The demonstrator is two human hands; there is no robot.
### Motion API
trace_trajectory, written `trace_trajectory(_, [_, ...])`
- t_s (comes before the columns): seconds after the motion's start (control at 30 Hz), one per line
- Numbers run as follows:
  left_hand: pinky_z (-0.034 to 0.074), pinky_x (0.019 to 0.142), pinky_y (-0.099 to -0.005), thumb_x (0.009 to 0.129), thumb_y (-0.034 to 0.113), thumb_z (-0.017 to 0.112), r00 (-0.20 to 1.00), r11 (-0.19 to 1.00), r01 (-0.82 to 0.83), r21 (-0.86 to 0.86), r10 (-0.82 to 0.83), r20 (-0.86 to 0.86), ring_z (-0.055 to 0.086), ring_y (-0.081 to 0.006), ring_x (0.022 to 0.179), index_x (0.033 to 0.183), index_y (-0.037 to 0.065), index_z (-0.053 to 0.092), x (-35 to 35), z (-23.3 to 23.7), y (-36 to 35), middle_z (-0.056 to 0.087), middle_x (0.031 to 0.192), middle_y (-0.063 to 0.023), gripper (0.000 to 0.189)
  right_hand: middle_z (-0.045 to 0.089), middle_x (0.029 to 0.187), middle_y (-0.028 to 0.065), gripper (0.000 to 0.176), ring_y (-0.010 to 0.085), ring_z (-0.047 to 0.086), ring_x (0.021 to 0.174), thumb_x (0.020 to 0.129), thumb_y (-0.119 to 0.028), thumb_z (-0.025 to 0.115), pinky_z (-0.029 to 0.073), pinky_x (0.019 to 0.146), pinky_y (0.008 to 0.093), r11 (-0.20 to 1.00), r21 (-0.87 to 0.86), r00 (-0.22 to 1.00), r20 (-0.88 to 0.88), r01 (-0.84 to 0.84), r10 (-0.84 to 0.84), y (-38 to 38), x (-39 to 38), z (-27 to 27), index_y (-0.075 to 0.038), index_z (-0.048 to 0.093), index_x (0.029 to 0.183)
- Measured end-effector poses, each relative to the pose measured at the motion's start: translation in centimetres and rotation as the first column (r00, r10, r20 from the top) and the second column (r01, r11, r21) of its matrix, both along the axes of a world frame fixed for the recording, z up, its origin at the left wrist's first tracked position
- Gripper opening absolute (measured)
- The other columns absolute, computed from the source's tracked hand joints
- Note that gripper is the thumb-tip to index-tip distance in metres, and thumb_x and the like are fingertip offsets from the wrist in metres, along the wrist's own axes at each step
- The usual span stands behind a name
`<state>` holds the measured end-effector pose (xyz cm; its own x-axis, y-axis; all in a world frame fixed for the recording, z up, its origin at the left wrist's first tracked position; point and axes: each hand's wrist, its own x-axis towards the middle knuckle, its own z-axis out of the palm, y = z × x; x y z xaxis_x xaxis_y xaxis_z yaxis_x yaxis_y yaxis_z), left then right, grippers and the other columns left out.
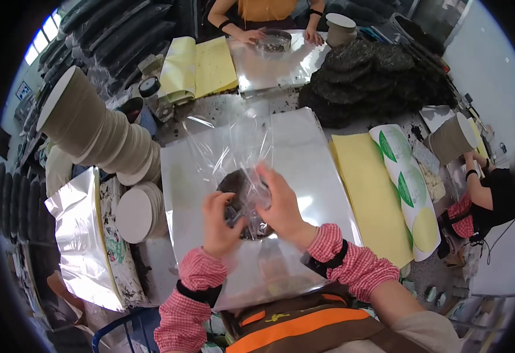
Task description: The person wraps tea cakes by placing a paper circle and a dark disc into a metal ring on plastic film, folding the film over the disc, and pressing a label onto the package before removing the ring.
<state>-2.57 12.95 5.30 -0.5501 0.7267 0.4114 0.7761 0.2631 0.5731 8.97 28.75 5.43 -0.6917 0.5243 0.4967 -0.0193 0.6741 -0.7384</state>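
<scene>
Left hand [219, 222] and right hand [282, 207] grip clear bag [228, 141] containing dark disc [231, 180].

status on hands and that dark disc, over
Both shut: left hand and right hand pinch clear film around dark disc. Disc over silver sheet. Yellow paper lies apart, right.

My feed is bright and evenly lit, with daylight coming in from the window [42, 35] at upper left. The silver sheet [310, 159] on the tabletop [222, 109] throws back broad white glare, and the clear film [234, 141] carries streaky highlights. Shadows are soft and short. The fisheye lens bends everything near the rim, where a black vignette closes in. The far right edge looks smeared, while the centre is reasonably sharp.
</scene>
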Motion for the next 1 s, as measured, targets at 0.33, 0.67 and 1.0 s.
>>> trace_trajectory(0.33, [0.038, 0.111, -0.0477, 0.074, 0.015, 0.082, 0.963, 0.963, 0.14, 0.229, -0.186, 0.196, 0.059, -0.0344, 0.116, 0.121, 0.004, 0.058, -0.7, 0.1, 3.3, 0.064, 0.116, -0.0126, 0.054, 0.057, 0.116, 0.0167, 0.038, 0.0313, 0.055, 0.115, 0.082, -0.008, 0.063, 0.044, 0.1, 0.0401, 0.942, -0.17, 0.957, -0.098, -0.288, 0.275, 1.9, -0.3, 0.9, -0.003, 0.057, 0.119])
trace_trajectory(0.67, [0.04, 0.103, -0.0413, 0.077, 0.007, 0.069, 0.855, 0.885, 0.201, 0.419, -0.367, 0.365, 0.055, -0.0329, 0.107, 0.102, 0.004, 0.062, -1.5, -0.4, 2.1, 0.056, 0.11, -0.0139, 0.026, 0.065, 0.098, 0.0156, 0.04, 0.0292, 0.062, 0.086, 0.098, -0.038, 0.051, 0.05, 0.075, 0.0369, 0.543, -0.521, 0.734, -0.603, -0.658, 0.312, 3.3, -2.9, -4.3, 0.0, 0.06, 0.088])
trace_trajectory(1.0, [0.03, 0.115, -0.0492, 0.076, 0.019, 0.07, 0.976, 0.971, 0.191, -0.145, -0.204, -0.078, 0.046, -0.0357, 0.131, 0.14, -0.004, 0.042, 1.6, 1.6, 3.2, 0.053, 0.135, -0.0182, 0.073, 0.06, 0.085, 0.012, 0.014, 0.0341, 0.057, 0.086, 0.076, -0.01, 0.071, 0.048, 0.072, 0.0449, 0.978, 0.202, 0.98, 0.197, -0.055, 0.014, 0.2, -1.5, 0.1, -0.005, 0.062, 0.087])
